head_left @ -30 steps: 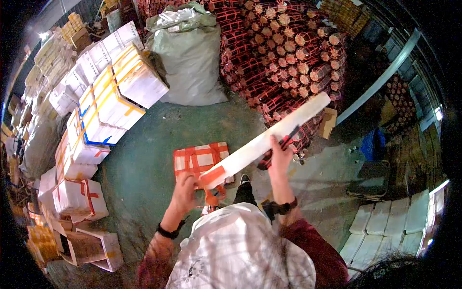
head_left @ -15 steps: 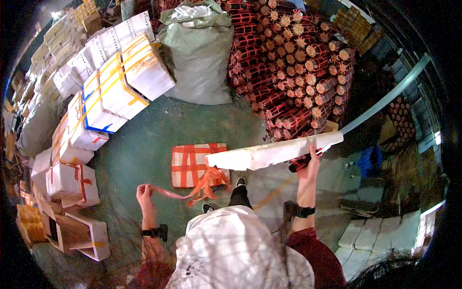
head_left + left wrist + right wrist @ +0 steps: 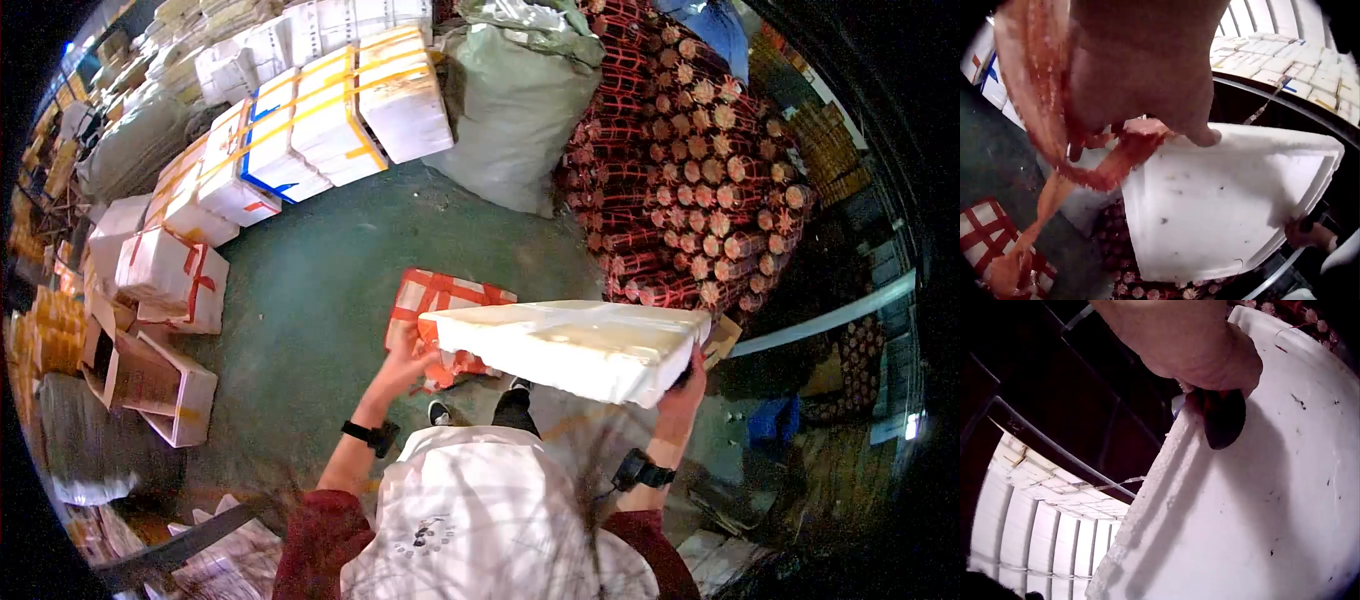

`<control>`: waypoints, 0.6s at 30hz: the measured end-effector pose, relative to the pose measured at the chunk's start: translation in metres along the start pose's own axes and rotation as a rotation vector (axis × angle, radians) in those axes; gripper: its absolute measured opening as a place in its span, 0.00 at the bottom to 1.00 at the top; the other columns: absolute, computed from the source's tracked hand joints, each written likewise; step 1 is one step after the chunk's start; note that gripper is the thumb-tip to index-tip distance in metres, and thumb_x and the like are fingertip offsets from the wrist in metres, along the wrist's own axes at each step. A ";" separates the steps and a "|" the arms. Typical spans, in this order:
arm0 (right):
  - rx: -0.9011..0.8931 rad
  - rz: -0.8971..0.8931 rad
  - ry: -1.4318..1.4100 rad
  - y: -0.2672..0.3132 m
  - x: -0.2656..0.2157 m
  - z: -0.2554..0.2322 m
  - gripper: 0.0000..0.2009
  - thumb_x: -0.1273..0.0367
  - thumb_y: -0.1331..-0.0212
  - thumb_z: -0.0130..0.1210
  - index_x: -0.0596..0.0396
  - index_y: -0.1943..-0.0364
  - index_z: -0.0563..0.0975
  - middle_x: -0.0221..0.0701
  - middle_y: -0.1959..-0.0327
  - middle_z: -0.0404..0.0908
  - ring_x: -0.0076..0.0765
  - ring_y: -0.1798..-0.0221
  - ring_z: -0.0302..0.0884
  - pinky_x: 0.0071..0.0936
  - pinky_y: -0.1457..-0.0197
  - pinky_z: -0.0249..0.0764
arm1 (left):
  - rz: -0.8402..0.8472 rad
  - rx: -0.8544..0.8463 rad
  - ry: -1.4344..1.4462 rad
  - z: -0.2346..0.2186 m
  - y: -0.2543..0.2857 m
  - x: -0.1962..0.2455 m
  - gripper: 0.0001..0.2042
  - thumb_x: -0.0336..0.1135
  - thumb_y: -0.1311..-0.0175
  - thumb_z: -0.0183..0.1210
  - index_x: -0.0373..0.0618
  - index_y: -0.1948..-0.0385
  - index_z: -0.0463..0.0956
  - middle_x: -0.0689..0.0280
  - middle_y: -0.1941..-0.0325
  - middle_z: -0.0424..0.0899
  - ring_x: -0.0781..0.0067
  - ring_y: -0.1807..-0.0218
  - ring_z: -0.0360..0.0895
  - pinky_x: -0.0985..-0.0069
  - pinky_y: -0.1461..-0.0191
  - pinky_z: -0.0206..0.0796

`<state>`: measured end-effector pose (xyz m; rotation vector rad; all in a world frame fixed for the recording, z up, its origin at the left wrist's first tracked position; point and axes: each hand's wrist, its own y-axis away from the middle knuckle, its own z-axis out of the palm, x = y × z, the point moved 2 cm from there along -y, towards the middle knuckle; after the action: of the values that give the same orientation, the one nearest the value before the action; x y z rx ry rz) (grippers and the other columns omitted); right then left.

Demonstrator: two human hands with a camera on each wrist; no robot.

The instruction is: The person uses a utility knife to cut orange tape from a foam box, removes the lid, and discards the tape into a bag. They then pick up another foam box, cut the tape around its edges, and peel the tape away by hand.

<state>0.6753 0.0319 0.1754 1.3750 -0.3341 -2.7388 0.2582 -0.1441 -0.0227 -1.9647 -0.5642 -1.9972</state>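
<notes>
A white foam lid (image 3: pixel 570 345) is held in front of the body, its hollow side showing in the left wrist view. My right hand (image 3: pixel 684 392) grips its right edge, along with a black and red handled tool (image 3: pixel 1225 422) mostly covered by the palm. At the opposite end, my left hand (image 3: pixel 402 362) pinches orange-red tape (image 3: pixel 1125 159) beside the lid's corner, thumb along the lid's rim; its other fingers are largely hidden. A tape strip trails down to a flat white piece crossed with red tape (image 3: pixel 445 292) on the floor.
Taped white foam boxes (image 3: pixel 310 125) curve along the left, with an open box (image 3: pixel 165 385) nearer. A stuffed green-grey sack (image 3: pixel 515 110) stands ahead. Red-netted bundles of round-ended pieces (image 3: pixel 700 170) are piled at the right, near a pale curved strip (image 3: pixel 830 318).
My left hand had pulled a tape strip out to the left, then came back to the lid's left end. The lid turned from edge-on to showing its broad face. The head view swung left.
</notes>
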 end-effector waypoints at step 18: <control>0.171 -0.130 0.299 0.044 -0.065 -0.049 0.26 0.53 0.31 0.46 0.61 0.41 0.73 0.40 0.47 0.79 0.41 0.48 0.80 0.36 0.49 0.80 | -0.140 0.466 1.107 -0.157 -0.042 -0.057 0.13 0.45 0.28 0.48 0.45 0.57 0.74 0.62 0.63 0.80 0.64 0.63 0.79 0.60 0.58 0.75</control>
<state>0.7511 -0.0100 0.2077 1.8818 -0.4829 -2.5953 0.1012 -0.1840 -0.0825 -0.4103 -0.7449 -2.3372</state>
